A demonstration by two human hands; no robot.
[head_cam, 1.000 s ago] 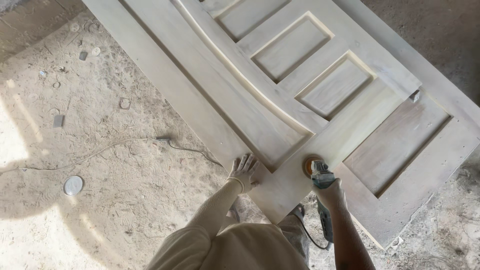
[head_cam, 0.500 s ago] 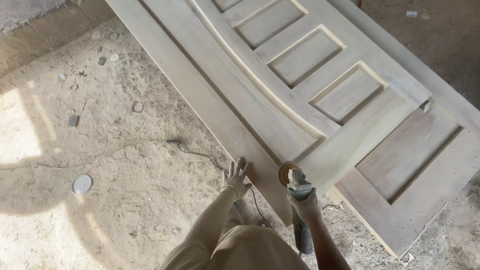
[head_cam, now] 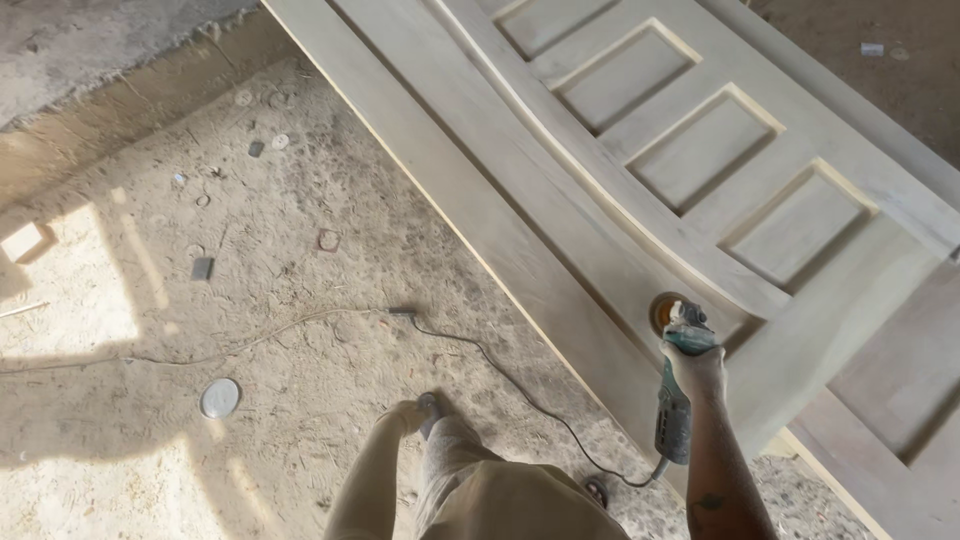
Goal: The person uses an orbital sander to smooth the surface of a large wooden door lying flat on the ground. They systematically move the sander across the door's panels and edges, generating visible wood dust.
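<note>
The right hand (head_cam: 697, 372) is clenched around a teal angle grinder (head_cam: 676, 400), and its round sanding disc (head_cam: 664, 312) lies on the pale wooden door (head_cam: 620, 190). The door is flat and runs from the far left to the near right, and the disc touches it near its near edge, beside a curved rail. The left hand (head_cam: 408, 414) hangs low over the dusty floor (head_cam: 150, 330), away from the door; I cannot tell if its fingers are closed. A black cable (head_cam: 500, 375) lies on the floor, close to a round white lid (head_cam: 220, 398).
</note>
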